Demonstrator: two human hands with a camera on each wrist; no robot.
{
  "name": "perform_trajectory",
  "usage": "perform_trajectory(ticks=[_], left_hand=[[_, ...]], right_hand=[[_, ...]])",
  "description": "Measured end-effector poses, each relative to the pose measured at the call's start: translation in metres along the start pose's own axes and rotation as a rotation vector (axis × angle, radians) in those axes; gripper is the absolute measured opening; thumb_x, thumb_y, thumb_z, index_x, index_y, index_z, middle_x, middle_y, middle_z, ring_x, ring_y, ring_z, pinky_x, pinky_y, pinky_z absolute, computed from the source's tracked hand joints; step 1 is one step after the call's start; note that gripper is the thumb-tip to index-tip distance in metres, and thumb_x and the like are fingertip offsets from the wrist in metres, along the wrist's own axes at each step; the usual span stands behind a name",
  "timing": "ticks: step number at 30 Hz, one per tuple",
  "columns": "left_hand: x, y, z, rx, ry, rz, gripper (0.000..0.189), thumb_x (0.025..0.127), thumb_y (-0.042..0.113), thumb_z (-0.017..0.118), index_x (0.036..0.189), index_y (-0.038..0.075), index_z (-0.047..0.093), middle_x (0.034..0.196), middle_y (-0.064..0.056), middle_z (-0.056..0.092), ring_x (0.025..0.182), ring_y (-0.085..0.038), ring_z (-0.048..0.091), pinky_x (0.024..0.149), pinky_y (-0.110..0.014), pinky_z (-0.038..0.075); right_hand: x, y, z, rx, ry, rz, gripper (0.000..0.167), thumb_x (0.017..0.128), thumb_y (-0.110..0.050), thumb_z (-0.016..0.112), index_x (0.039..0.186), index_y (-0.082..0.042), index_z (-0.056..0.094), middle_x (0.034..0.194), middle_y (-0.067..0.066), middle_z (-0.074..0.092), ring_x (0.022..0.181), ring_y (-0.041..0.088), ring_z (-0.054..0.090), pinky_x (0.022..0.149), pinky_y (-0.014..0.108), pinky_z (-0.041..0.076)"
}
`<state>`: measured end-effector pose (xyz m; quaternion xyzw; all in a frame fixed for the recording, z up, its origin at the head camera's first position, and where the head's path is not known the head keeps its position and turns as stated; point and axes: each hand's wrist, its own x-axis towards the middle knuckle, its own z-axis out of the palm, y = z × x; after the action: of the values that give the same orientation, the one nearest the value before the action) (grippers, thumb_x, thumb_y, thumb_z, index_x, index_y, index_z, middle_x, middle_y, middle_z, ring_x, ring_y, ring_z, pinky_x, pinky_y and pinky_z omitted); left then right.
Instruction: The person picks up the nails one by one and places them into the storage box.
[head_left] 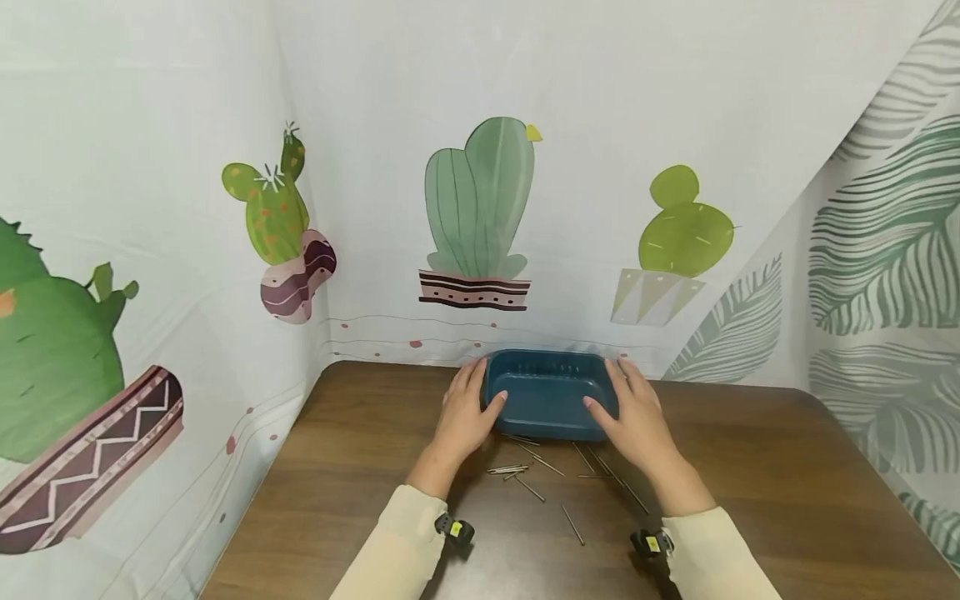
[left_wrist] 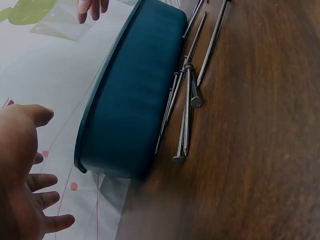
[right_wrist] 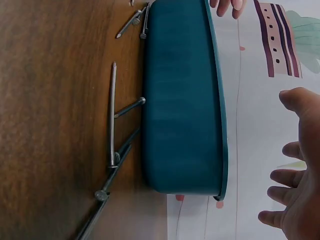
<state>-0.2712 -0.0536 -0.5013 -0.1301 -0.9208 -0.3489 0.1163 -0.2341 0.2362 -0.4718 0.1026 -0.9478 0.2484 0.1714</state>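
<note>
1. At far left, a large printed cactus (head_left: 56,375) leaned across the white cloth (head_left: 360,100) before you.
2. Beside the left end of the blue tray (head_left: 551,404), your left hand (head_left: 467,417) was released, its fingers spread and grasping nothing; the left wrist view showed it apart from the tray.
3. At centre, the tray sat upright near the far edge of the brown table (head_left: 750,467), between your hands.
4. On your side of it, metal nails (head_left: 508,470) lay scattered, several crossing; a single nail (head_left: 573,525) lay nearest you.
5. Beside the right end, your right hand (head_left: 639,423) was likewise released, fingers extended, apart from the tray in the right wrist view.
6. At far right, you faced printed leaves (head_left: 892,229).
</note>
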Motion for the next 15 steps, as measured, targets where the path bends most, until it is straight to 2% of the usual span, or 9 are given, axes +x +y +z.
perform_trajectory(ticks=[15], left_hand=[[-0.007,0.001,0.002,-0.03,-0.015,-0.08,0.063,0.1,0.04,0.06,0.153,0.01,0.042,0.151,-0.017,0.047,0.142,-0.036,0.044,0.115,-0.056,0.038]], right_hand=[[-0.016,0.002,-0.004,-0.011,0.024,-0.024,0.066,0.094,-0.031,0.071,0.146,0.003,0.048,0.155,0.03,0.037,0.14,0.053,0.037,0.11,0.071,0.03]])
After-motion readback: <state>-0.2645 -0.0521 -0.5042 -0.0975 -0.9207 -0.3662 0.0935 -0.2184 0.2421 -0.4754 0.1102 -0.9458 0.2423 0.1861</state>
